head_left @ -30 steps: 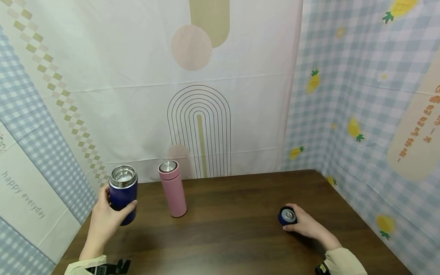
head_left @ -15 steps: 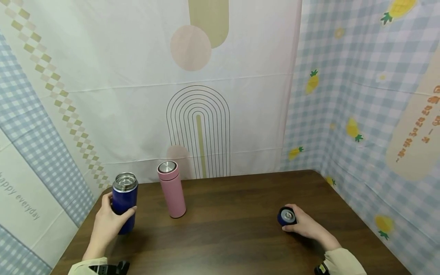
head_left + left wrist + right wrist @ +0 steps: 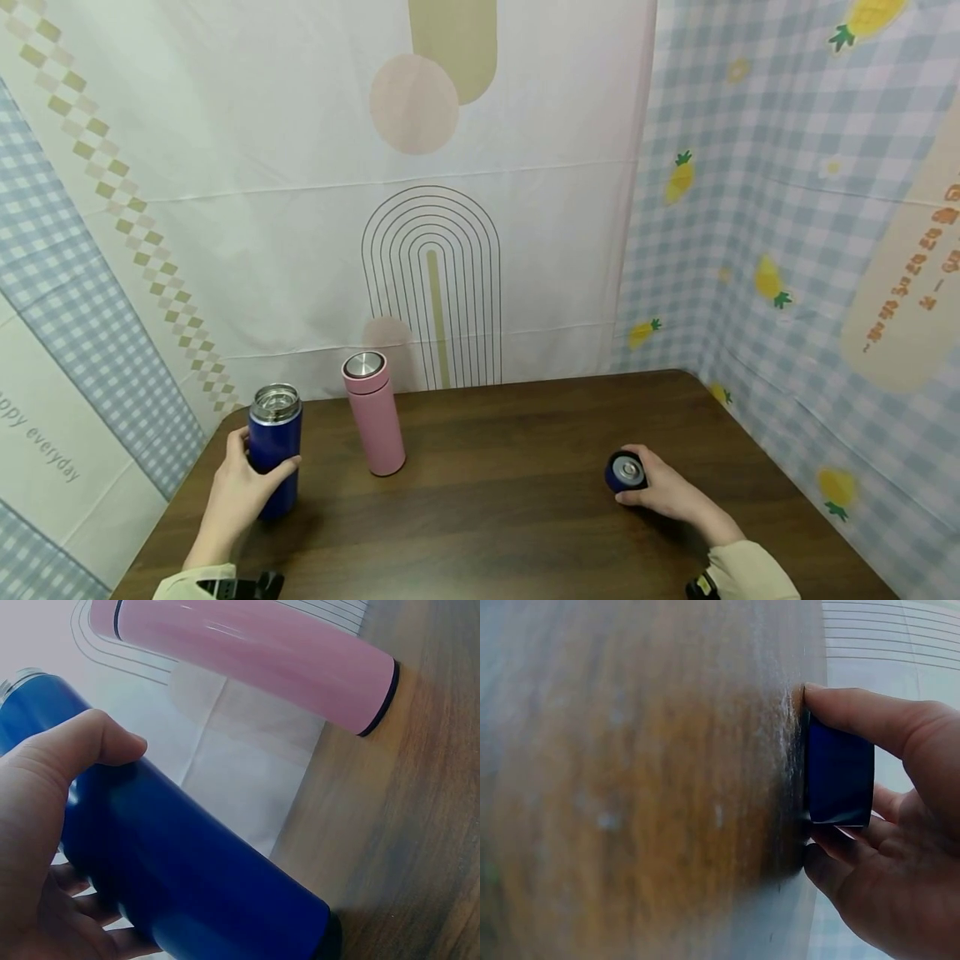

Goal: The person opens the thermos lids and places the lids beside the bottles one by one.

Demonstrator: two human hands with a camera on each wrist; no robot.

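Note:
A blue vacuum flask (image 3: 274, 442) with no lid, its steel mouth facing up, stands upright at the table's left side. My left hand (image 3: 238, 490) grips it round the body, thumb on the near side; the left wrist view shows the thumb across the blue flask (image 3: 187, 847). Over at the right, my right hand (image 3: 663, 486) holds the dark blue flask lid (image 3: 626, 472) between thumb and fingers, its metallic inner side upward. In the right wrist view, the lid (image 3: 841, 772) sits at the table surface. Whether the flask's base touches the table is hard to tell.
A pink vacuum flask (image 3: 378, 425) with its steel-topped lid on stands just right of the blue one, near the back edge. The brown wooden table (image 3: 480, 517) ends at a patterned cloth (image 3: 555, 250) behind and a checked cloth at the right.
My left hand has lowered the blue flask and brought it slightly nearer, from a raised position down toward the table. The right hand and the lid have stayed in place.

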